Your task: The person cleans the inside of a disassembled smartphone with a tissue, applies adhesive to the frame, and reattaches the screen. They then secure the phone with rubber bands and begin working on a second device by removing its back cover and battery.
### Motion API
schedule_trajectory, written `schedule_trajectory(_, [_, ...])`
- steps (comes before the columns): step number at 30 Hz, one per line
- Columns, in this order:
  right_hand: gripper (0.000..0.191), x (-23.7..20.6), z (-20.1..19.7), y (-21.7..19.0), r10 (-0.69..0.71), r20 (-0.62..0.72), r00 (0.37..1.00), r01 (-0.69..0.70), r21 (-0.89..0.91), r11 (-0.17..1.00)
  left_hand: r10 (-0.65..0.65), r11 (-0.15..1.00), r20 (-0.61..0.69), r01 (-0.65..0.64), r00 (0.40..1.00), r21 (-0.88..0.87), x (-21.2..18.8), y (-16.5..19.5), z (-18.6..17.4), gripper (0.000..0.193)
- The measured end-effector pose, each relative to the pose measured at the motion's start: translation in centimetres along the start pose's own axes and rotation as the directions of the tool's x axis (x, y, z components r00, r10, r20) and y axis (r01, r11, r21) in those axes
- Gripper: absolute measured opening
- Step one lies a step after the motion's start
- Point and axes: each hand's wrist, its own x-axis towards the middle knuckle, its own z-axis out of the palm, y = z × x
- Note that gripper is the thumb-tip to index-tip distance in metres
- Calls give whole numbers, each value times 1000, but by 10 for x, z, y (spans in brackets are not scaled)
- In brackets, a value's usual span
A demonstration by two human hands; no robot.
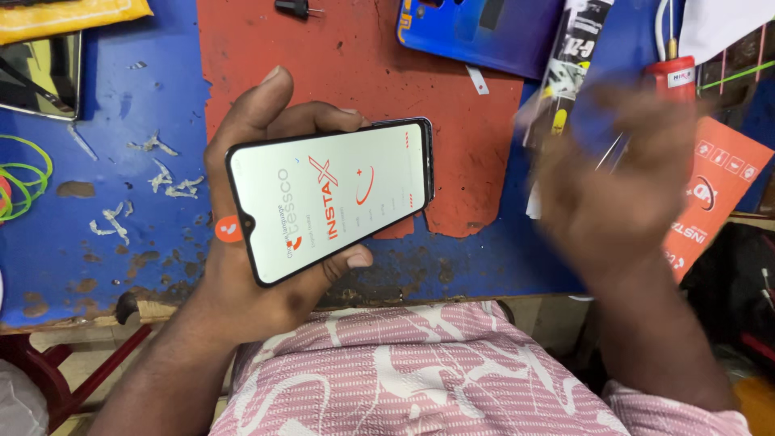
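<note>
Nearest to the camera is the pink patterned shirt [420,371] of the person, at the bottom of the view; just above it the left hand [250,266] holds a smartphone [331,198] over the near edge of the blue worktable [121,218]; the thumb presses on the lower long edge and the other fingers wrap behind the upper edge, so the phone is clamped between them; its screen is lit white with red marks, tilted, and a small orange sticker [228,229] sits at its left end. The right hand [622,194] hovers to the right of the phone, apart from it; it is blurred, the fingers seem loosely spread and empty, but I cannot tell for sure. Under the phone lies a red mat [355,73] with worn edges; beside the right hand an orange leaflet [718,194] lies on the table. Farther away are a blue phone back cover [476,28], a red-handled tool [670,73], a yellow pouch [64,16] at the far left, and green rubber bands [24,178].
</note>
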Motion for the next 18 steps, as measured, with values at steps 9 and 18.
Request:
schedule_trajectory(9, [35, -16, 13, -24, -285, 189, 940, 265, 123, 956, -98, 987, -22, 94, 995, -130, -4, -2, 1, 103])
schedule_trajectory(18, [38, -16, 11, -17, -236, 200, 951, 209, 147, 967, -11, 1000, 5, 11, 1000, 5, -3, -4, -2, 105])
